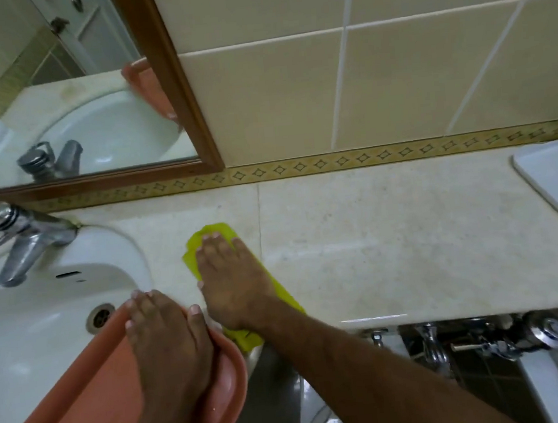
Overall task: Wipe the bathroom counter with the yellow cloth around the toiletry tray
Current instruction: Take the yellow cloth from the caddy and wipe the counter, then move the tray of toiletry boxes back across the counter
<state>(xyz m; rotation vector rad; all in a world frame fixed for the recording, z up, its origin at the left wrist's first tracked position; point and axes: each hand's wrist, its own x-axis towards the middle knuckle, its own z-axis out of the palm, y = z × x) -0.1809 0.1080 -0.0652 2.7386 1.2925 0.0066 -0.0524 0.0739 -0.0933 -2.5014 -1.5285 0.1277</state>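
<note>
The counter (391, 235) is a pale speckled stone slab with a seam running front to back just right of the cloth; its surface shows a faint wet sheen toward the front edge. Behind it runs a patterned border strip (367, 158) below large beige wall tiles (294, 92), and a wood-framed mirror (75, 94) hangs at upper left, reflecting the basin and tap. A white sink (27, 317) is set into the counter at left, with a chrome tap (24, 243) at its back. At far right a white tray-like item (552, 187) with dark shapes on it sits on the counter, cut off by the frame. Chrome plumbing fittings (484, 338) show below the counter's front edge. The yellow cloth (212, 237) lies flat on the counter just right of the sink, an elongated strip whose long axis runs diagonally from back-left to front-right, its near end reaching the counter's front edge. The right hand (232, 276) rests palm down on the cloth with fingers extended and close together, pressing it; cloth shows beyond the fingertips and along both sides. The left hand (167, 339) grips the rim of an orange tray (94, 389), held tilted over the sink's front, just left of the cloth.
</note>
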